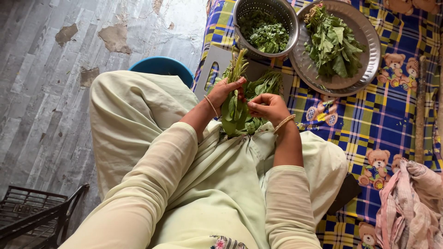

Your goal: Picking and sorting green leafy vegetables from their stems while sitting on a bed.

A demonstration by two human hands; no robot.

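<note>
While gripped upright over the lap, bunch of greens (236, 113): long pale-green stems pointing up toward the bowls, broad dark leaves hanging limp and crowded at the lower end. Left hand (225, 91) closed round the stems from the left side, thumb laid along them near the top. Right hand (267, 107) curled shut, fingertips pinched onto the leaves just beside the left hand. Thin bangles at both wrists. Beneath the stalks, a grey cutting board (217, 64) lying on the checked cloth (383, 115). Just beyond, a steel colander (287, 14) full of small plucked leaves, touching a wide steel plate (364, 41) heaped with larger leafy sprigs. Near the left knee, a blue tub (161, 67) on the grey floor.
</note>
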